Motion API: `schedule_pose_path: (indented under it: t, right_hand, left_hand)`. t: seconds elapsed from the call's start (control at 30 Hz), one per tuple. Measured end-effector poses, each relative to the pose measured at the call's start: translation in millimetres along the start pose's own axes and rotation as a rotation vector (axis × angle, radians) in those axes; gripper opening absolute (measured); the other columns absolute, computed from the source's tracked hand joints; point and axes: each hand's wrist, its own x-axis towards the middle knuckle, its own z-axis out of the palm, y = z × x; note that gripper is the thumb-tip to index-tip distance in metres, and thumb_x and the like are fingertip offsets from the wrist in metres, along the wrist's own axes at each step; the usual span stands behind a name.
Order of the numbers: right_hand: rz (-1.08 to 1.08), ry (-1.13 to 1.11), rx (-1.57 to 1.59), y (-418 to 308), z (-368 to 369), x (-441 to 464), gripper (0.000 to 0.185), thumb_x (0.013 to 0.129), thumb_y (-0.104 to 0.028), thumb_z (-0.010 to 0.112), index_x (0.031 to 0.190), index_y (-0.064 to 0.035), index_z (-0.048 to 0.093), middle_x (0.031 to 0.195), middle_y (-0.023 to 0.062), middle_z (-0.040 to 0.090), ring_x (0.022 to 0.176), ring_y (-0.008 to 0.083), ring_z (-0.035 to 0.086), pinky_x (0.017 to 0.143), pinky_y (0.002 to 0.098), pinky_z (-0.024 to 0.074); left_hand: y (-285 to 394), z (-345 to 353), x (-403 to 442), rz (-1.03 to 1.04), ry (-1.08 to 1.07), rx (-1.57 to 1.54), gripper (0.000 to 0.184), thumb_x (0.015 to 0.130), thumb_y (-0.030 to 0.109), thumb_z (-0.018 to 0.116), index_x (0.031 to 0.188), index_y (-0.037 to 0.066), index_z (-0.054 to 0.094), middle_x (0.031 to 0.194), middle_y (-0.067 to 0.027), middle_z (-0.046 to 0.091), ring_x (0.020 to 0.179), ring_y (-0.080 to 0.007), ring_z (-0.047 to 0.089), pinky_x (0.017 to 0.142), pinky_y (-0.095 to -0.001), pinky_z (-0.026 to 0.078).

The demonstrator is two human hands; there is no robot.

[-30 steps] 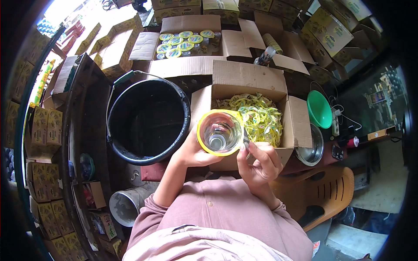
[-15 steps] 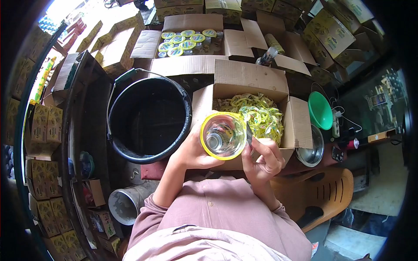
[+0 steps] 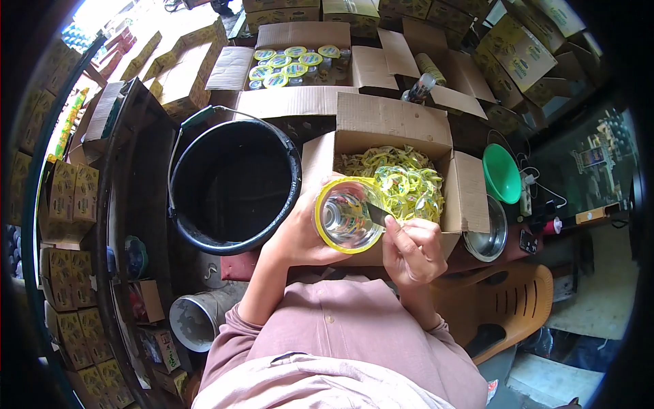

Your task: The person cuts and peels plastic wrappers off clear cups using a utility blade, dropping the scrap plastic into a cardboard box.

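Observation:
My left hand (image 3: 298, 233) is wrapped around a clear plastic cup (image 3: 338, 235) with a yellow rim, tipped so that its open mouth faces me. Between the thumb and fingers of my right hand (image 3: 415, 252) is a small dark blade (image 3: 377, 215), laid across the right side of the cup's rim with its tip over the mouth. Just behind the cup, a pile of yellow and clear plastic scraps (image 3: 409, 191) fills an open cardboard box (image 3: 392, 117).
A large black bucket (image 3: 231, 184) stands to the left. At the back, another carton (image 3: 293, 102) holds cups with yellow lids. On the right are a green bowl (image 3: 502, 174), a metal basin (image 3: 492, 238) and an orange plastic chair (image 3: 521, 293).
The blade has swung from upright beside the rim to a slant across the cup's mouth. My right hand has turned and dropped slightly; my left hand still holds the cup.

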Motion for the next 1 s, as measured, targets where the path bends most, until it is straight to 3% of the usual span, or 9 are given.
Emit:
schedule_pose_path:
  t: [0.2,0.8,1.0]
  right_hand:
    - [-0.054,-0.036,-0.047,3,-3,5,0.026,0.059,0.004,0.071,0.082,-0.0050,0.069,0.066,0.0001,0.050,0.062,0.0143,0.054,0.054,0.0238,0.0463]
    - [-0.071,-0.057,-0.066,2,-6,8,0.022,0.062,0.005,0.070,0.081,-0.0062,0.068,0.065,0.0005,0.048,0.062,0.0159,0.054,0.052,0.0241,0.0472]
    - [-0.071,-0.031,-0.061,3,-3,7,0.025,0.058,0.005,0.069,0.081,-0.0043,0.069,0.067,0.0004,0.052,0.063,0.0144,0.055,0.055,0.0243,0.0473]
  left_hand:
    - [14,-4,6,0.028,-0.068,0.072,0.061,0.056,0.015,0.077,0.107,0.000,0.047,0.101,-0.0137,0.050,0.095,-0.0270,0.051,0.084,-0.0334,0.042]
    - [13,-1,4,0.041,-0.054,0.160,0.063,0.055,0.015,0.077,0.108,0.000,0.046,0.103,-0.0147,0.050,0.097,-0.0293,0.051,0.084,-0.0345,0.042]
    - [14,-1,4,0.040,-0.060,0.176,0.064,0.055,0.015,0.077,0.108,0.000,0.046,0.103,-0.0153,0.050,0.098,-0.0298,0.051,0.084,-0.0345,0.042]
